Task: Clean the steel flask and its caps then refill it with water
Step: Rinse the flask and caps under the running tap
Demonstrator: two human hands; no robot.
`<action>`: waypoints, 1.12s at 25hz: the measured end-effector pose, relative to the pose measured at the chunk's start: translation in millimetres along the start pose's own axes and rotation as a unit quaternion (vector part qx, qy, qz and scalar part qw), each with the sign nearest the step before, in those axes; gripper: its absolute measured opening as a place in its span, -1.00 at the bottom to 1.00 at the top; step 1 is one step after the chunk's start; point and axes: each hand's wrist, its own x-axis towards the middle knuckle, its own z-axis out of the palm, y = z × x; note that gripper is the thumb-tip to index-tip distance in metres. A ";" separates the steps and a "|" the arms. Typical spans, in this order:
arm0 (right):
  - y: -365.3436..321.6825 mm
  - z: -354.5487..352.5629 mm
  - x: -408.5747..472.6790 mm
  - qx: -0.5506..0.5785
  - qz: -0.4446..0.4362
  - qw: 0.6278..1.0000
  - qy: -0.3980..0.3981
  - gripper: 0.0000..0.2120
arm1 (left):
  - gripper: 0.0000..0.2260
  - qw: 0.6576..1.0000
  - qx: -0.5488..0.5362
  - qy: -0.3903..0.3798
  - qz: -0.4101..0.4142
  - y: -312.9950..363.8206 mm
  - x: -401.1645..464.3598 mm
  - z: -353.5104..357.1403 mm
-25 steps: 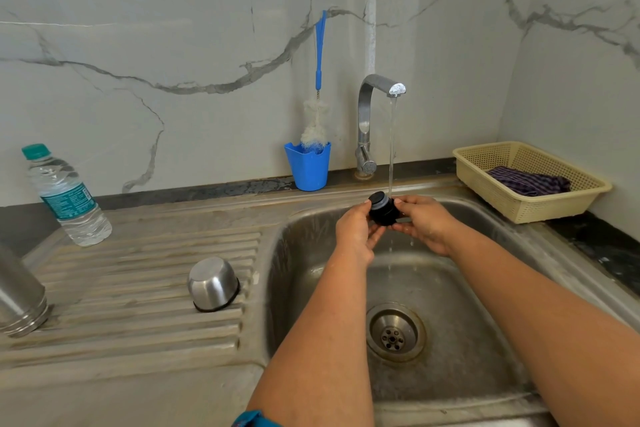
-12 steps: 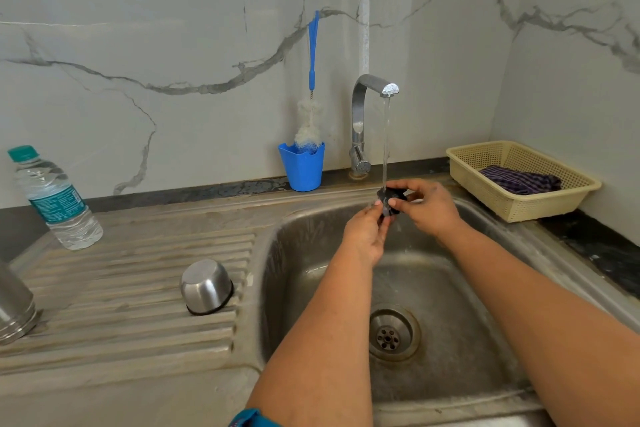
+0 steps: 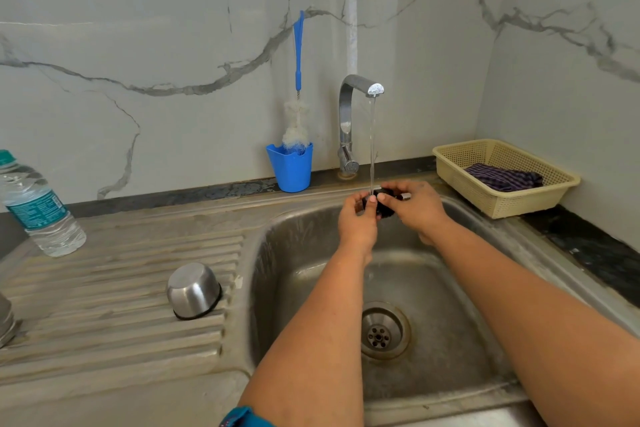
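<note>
Both hands are over the sink [image 3: 298,253] at about 1 o'clock from the drain [image 3: 384,331], holding the black inner cap [image 3: 382,206] under the tap [image 3: 358,87] stream. Left hand [image 3: 358,218] has fingers curled on the cap's left side, thumb on top; right hand [image 3: 417,206] wraps it from the right. Cap is mostly covered; its long axis looks roughly horizontal, left-right, but which end points where I can't tell. Steel outer cap [image 3: 194,289] sits mouth-down on the drainboard [image 3: 104,305], at 9 o'clock from the drain, well apart from the hands. Steel flask [image 3: 5,322] is cut off at the far left edge, 9 o'clock. Water bottle [image 3: 34,208] stands upright at 10 o'clock. Blue cup [image 3: 291,166] with a bottle brush [image 3: 297,80] stands upright at 11 o'clock, just left of the tap. Basket [image 3: 498,198] with a cloth [image 3: 502,178] is at 2 o'clock.
</note>
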 end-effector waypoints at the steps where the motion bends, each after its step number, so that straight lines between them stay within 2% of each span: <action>1: -3.6 -4.3 -0.6 -0.048 -0.045 0.998 -0.002 -0.71 | -0.92 0.999 -0.018 0.007 -0.025 1.9 -0.9 2.6; 3: -6.7 -12.5 -1.0 -0.099 -0.105 0.990 -0.014 -0.72 | -0.85 0.997 -0.036 0.014 -0.069 3.9 -1.4 7.7; 5: -0.4 -13.6 1.4 -0.089 -0.109 0.990 -0.026 -0.75 | -0.78 0.994 -0.053 0.017 -0.096 7.2 -2.2 9.4; 7: 3.8 -9.1 2.1 0.001 -0.044 0.999 -0.023 -0.79 | -0.81 0.988 -0.103 0.021 -0.113 10.0 -1.8 7.3; 9: 3.8 -1.5 2.9 0.135 0.047 0.989 -0.031 -0.81 | -0.90 0.980 -0.166 0.008 -0.107 15.1 -2.1 2.8; 12: 1.9 7.6 2.9 0.213 0.112 0.970 -0.043 -0.83 | -0.74 0.983 -0.164 -0.016 -0.082 17.4 0.5 -9.0; 15: 6.1 13.1 3.4 0.232 0.143 0.962 -0.031 -0.84 | -0.74 0.985 -0.137 -0.026 -0.102 17.0 0.9 -12.4; 18: 8.0 15.3 3.3 0.206 0.124 0.970 -0.018 -0.77 | -0.91 0.987 -0.106 0.048 -0.115 20.4 2.6 -3.0; 21: 7.6 17.1 0.6 0.183 0.109 0.977 -0.013 -0.71 | -0.80 0.986 -0.082 0.085 -0.118 21.3 4.3 3.1; 25: 8.5 14.6 1.4 0.220 0.146 0.964 0.016 -0.71 | -0.91 0.982 -0.140 -0.001 -0.129 22.0 3.1 -4.0; 28: 9.6 11.4 2.5 0.206 0.152 0.966 0.025 -0.71 | -0.79 0.981 -0.130 -0.031 -0.141 23.2 6.8 -8.0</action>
